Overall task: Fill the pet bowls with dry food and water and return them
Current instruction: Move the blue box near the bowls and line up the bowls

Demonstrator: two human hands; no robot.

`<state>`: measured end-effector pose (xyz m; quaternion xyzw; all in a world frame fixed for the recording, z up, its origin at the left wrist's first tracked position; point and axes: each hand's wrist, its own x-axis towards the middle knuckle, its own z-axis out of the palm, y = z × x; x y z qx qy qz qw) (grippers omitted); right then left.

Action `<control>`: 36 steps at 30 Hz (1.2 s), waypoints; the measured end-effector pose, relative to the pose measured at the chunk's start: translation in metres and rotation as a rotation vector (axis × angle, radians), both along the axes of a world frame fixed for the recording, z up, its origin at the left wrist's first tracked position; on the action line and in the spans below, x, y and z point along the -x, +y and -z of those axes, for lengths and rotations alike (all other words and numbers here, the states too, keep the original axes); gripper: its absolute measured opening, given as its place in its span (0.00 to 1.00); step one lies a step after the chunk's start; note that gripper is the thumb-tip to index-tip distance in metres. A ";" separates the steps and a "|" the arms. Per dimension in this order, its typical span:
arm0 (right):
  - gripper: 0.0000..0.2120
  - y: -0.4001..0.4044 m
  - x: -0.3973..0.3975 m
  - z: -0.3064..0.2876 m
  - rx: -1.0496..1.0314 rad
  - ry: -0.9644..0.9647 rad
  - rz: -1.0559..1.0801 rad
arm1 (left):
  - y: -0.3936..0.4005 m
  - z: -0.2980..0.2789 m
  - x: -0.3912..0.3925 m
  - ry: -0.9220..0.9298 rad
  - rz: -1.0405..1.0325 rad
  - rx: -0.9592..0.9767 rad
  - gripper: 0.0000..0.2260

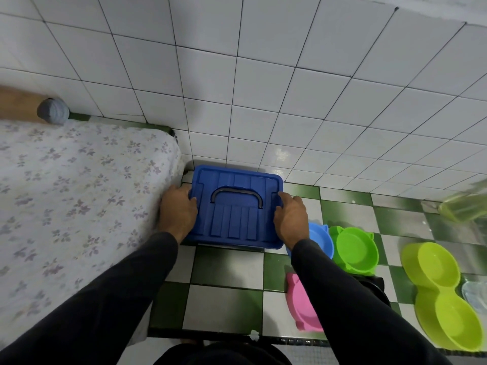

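Observation:
A blue lidded storage box [235, 208] with a dark carry handle [236, 196] stands on the green-and-white checkered floor by the tiled wall. My left hand [178, 210] grips the lid's left edge and my right hand [291, 217] grips its right edge. To the right lie empty pet bowls: a blue one [322, 239] partly behind my right arm, a green cat-shaped one [354, 250], a pink one [300, 304] and a lime double bowl [438, 293].
A mattress with a floral sheet [73, 196] fills the left side, touching the box. A yellowish-green translucent container [465, 206] sits at the far right. A black dish [376, 288] and a clear one [477, 293] lie among the bowls. White wall tiles rise behind.

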<state>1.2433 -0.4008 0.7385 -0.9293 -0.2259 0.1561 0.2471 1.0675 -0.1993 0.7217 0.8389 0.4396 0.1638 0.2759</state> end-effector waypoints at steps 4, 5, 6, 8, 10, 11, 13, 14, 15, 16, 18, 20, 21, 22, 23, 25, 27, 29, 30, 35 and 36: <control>0.22 0.005 0.002 -0.015 -0.055 -0.023 0.022 | 0.001 -0.010 0.003 -0.017 0.012 -0.067 0.07; 0.21 0.006 0.003 -0.020 -0.065 -0.043 0.010 | 0.001 -0.014 0.004 -0.026 0.015 -0.085 0.07; 0.21 0.007 0.005 -0.023 -0.065 -0.065 -0.005 | 0.002 -0.019 0.004 -0.034 0.017 -0.101 0.08; 0.21 0.012 0.010 -0.031 -0.108 -0.085 0.007 | 0.007 -0.030 0.006 -0.048 0.008 -0.128 0.09; 0.23 0.021 0.015 -0.038 -0.189 -0.080 0.031 | 0.015 -0.043 0.010 -0.072 -0.010 -0.129 0.10; 0.23 0.027 0.019 -0.041 -0.221 -0.079 0.021 | 0.021 -0.049 0.013 -0.083 -0.018 -0.130 0.11; 0.23 0.041 0.027 -0.048 -0.251 -0.080 -0.012 | 0.032 -0.060 0.023 -0.093 -0.039 -0.155 0.13; 0.22 0.048 0.032 -0.052 -0.264 -0.075 -0.025 | 0.038 -0.065 0.030 -0.098 -0.054 -0.171 0.13; 0.22 0.056 0.037 -0.056 -0.274 -0.070 -0.037 | 0.045 -0.070 0.036 -0.105 -0.077 -0.182 0.12; 0.22 0.064 0.042 -0.059 -0.283 -0.057 -0.047 | 0.052 -0.075 0.042 -0.113 -0.106 -0.189 0.12; 0.22 0.082 0.053 -0.065 -0.296 -0.032 -0.070 | 0.067 -0.081 0.057 -0.115 -0.163 -0.199 0.10; 0.22 0.101 0.065 -0.068 -0.310 -0.028 -0.106 | 0.082 -0.085 0.074 -0.085 -0.209 -0.217 0.09; 0.22 0.110 0.071 -0.070 -0.319 -0.034 -0.128 | 0.089 -0.087 0.084 -0.067 -0.228 -0.229 0.08; 0.22 0.120 0.078 -0.072 -0.326 -0.034 -0.149 | 0.096 -0.088 0.094 -0.055 -0.246 -0.235 0.08; 0.22 0.129 0.086 -0.074 -0.337 -0.029 -0.172 | 0.103 -0.089 0.105 -0.047 -0.266 -0.231 0.08; 0.22 0.148 0.103 -0.075 -0.353 -0.026 -0.223 | 0.118 -0.088 0.128 -0.026 -0.292 -0.213 0.09; 0.21 0.168 0.122 -0.075 -0.348 -0.005 -0.272 | 0.135 -0.088 0.151 -0.007 -0.305 -0.187 0.08; 0.19 0.187 0.141 -0.075 -0.359 0.019 -0.324 | 0.150 -0.089 0.170 -0.010 -0.327 -0.158 0.08; 0.18 0.196 0.150 -0.074 -0.366 0.026 -0.346 | 0.156 -0.089 0.178 -0.007 -0.341 -0.158 0.10; 0.15 0.223 0.183 -0.069 -0.331 0.016 -0.424 | 0.184 -0.083 0.209 0.004 -0.367 -0.197 0.12; 0.13 0.226 0.187 -0.068 -0.323 -0.001 -0.441 | 0.189 -0.081 0.213 0.011 -0.369 -0.196 0.12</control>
